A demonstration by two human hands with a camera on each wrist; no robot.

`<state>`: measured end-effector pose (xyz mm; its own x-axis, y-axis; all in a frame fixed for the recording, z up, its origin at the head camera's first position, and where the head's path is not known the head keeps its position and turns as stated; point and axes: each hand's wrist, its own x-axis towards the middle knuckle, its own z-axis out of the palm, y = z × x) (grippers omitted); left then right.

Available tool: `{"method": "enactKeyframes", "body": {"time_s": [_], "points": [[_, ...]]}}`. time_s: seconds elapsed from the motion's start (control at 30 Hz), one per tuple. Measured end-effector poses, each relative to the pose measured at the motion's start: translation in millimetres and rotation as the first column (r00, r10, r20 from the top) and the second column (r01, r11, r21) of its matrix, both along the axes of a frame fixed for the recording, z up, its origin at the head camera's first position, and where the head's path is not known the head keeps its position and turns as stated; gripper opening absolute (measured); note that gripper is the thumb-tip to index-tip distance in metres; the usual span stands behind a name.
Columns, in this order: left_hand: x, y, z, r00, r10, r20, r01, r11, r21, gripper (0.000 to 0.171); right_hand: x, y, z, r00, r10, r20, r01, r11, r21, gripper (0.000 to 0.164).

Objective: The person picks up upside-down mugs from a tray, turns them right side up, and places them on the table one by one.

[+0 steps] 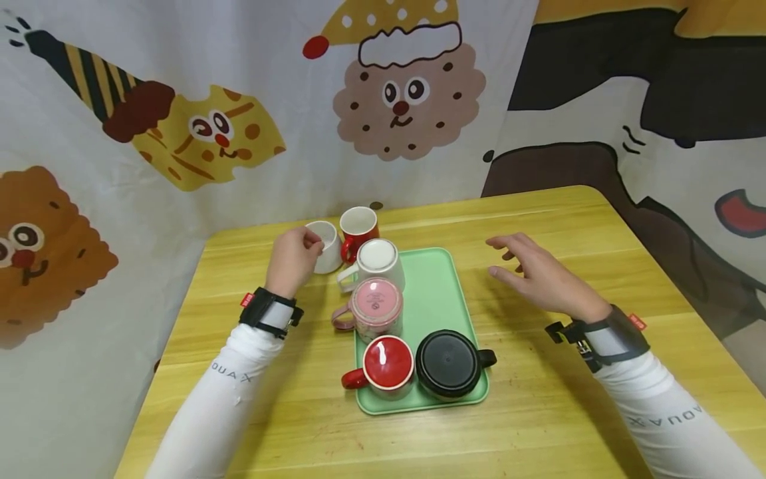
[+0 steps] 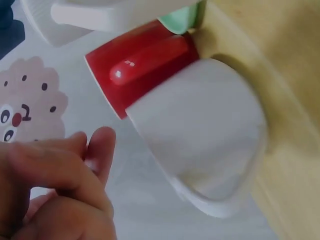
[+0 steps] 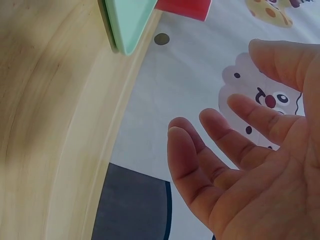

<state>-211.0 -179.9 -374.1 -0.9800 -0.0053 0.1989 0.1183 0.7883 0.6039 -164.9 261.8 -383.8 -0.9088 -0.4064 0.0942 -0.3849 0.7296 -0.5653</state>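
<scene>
My left hand (image 1: 293,259) is beside the rim of a white mug (image 1: 326,256) at the back left, fingers loosely bent. In the left wrist view the fingers (image 2: 102,150) are apart from that white mug (image 2: 200,130) and hold nothing. A red mug with a white inside (image 1: 361,229) stands upright right next to it. Off to the right, my right hand (image 1: 538,276) hovers over the table with its thumb and fingers spread; its palm (image 3: 270,195) is bare in the right wrist view.
A green tray (image 1: 433,286) bears several upside-down mugs: white (image 1: 378,256), pink (image 1: 376,303), red (image 1: 389,362) and black (image 1: 449,362). Most handles point left; the black one's points right. The wooden table (image 1: 556,406) meets a cartoon-print curtain (image 1: 287,80) behind.
</scene>
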Motion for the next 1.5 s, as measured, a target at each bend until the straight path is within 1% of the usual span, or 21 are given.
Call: {"method": "enactKeyframes", "body": {"time_s": [0.07, 0.17, 0.23, 0.27, 0.33, 0.5, 0.63, 0.77, 0.9, 1.03, 1.17, 1.23, 1.33, 1.43, 1.5], "points": [[3.9, -5, -2.6, 0.999, -0.012, 0.036, 0.013, 0.999, -0.038, 0.012, 0.7, 0, -0.1, 1.0, 0.011, -0.001, -0.011, 1.0, 0.001, 0.054], [6.9, -10, -8.8, 0.994, -0.022, 0.111, 0.032, 0.996, -0.085, 0.014, 2.4, 0, -0.7, 1.0, 0.022, 0.0, -0.022, 1.0, 0.005, 0.054], [7.0, -12, -13.2, 0.987, -0.013, 0.159, 0.027, 0.995, -0.091, 0.016, 3.7, -1, -1.5, 1.0, 0.021, 0.002, -0.021, 1.0, 0.009, 0.054], [6.5, -13, -15.4, 0.986, -0.008, 0.169, 0.023, 0.996, -0.083, 0.016, 4.4, -1, -1.8, 1.0, 0.02, 0.004, -0.02, 1.0, 0.011, 0.054], [5.7, -15, -18.9, 0.986, 0.005, 0.167, 0.006, 0.997, -0.071, 0.015, 5.5, -2, -2.1, 1.0, 0.017, 0.003, -0.017, 1.0, 0.013, 0.054], [1.8, -19, -24.1, 0.994, 0.032, 0.107, -0.023, 0.996, -0.085, 0.013, 7.7, -3, -1.8, 1.0, 0.008, 0.0, -0.008, 1.0, 0.017, 0.054], [-2.7, -21, -29.2, 0.996, 0.027, 0.086, -0.019, 0.995, -0.099, 0.014, 10.1, -1, -4.5, 1.0, -0.003, 0.014, 0.003, 1.0, 0.019, 0.056], [-4.1, -23, -30.2, 0.995, 0.022, 0.093, -0.013, 0.996, -0.09, 0.015, 12.0, 0, -4.7, 1.0, -0.003, 0.011, 0.003, 1.0, 0.016, 0.056], [-0.3, -28, -27.0, 0.996, 0.018, 0.082, -0.013, 0.998, -0.063, 0.018, 14.4, 1, -2.5, 1.0, 0.029, -0.008, -0.029, 0.999, 0.016, 0.053], [7.8, -32, -21.1, 0.997, 0.003, 0.074, 0.0, 0.999, -0.033, 0.023, 20.0, 3, 1.5, 0.996, 0.091, -0.006, -0.091, 0.996, 0.018, 0.05], [20.9, -35, -14.6, 0.998, -0.031, 0.047, 0.032, 0.999, -0.015, 0.026, 29.7, 2, 4.5, 0.982, 0.181, 0.047, -0.182, 0.983, 0.009, 0.043], [28.7, -35, -12.5, 0.999, -0.047, 0.028, 0.047, 0.999, -0.009, 0.026, 36.2, 2, 4.5, 0.97, 0.226, 0.088, -0.227, 0.974, -0.004, 0.039], [41.8, -35, -10.9, 0.998, -0.059, 0.007, 0.059, 0.998, -0.004, 0.026, 46.8, 1, 0.8, 0.945, 0.291, 0.147, -0.29, 0.957, -0.029, 0.034], [56.2, -34, -10.8, 0.998, -0.065, 0.008, 0.065, 0.998, 0.001, 0.026, 56.9, -2, -7.1, 0.914, 0.357, 0.191, -0.352, 0.934, -0.061, 0.031], [65.7, -32, -11.9, 0.997, -0.07, 0.014, 0.07, 0.997, 0.008, 0.027, 63.2, -4, -13.1, 0.896, 0.387, 0.216, -0.379, 0.922, -0.08, 0.029]]}}
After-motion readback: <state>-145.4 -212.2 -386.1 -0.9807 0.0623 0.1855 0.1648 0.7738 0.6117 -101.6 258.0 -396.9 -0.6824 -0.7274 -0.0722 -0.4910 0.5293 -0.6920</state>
